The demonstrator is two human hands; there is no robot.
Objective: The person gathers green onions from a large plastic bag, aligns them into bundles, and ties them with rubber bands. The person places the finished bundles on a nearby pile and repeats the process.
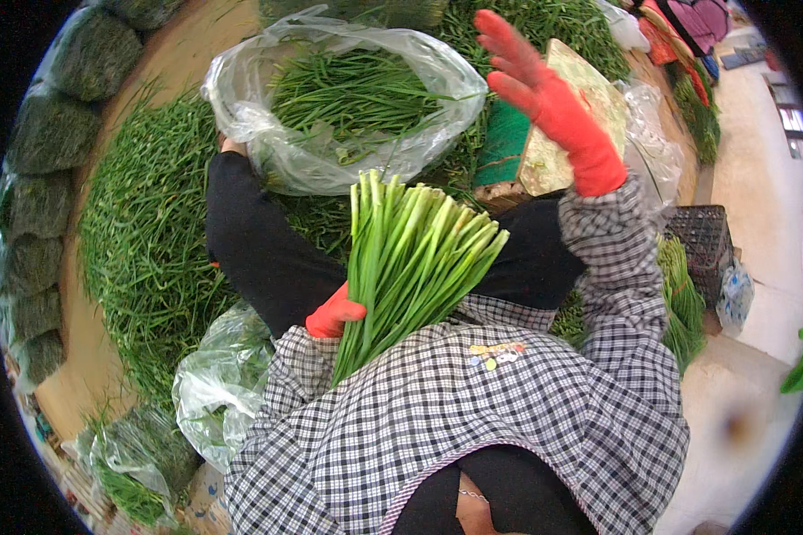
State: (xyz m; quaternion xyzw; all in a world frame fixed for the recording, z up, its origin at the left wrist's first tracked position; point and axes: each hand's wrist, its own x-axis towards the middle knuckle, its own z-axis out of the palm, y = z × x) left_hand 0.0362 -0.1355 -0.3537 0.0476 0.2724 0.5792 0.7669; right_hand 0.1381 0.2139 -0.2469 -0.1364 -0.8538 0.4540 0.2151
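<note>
My left hand [336,312], in a red glove, grips a thick bundle of long green stalks [415,261], which look like garlic shoots or scallions. Their pale cut ends point away from me, and the lower ends rest against my checked smock. My right hand [542,100], also gloved in red, is raised with its fingers apart and holds nothing. It hangs beside a pale worn board [562,120] and a green block [504,144]. Beyond the bundle, a clear plastic bag [241,114] gapes wide around loose green stalks [354,93].
Left of my leg lies a large heap of greens [154,234]. Several packed dark-green bundles [53,130] line the far left edge. Another clear bag [217,374] sits by my left elbow. On the right are a black plastic crate [699,247] and a tied bunch of stalks [679,301].
</note>
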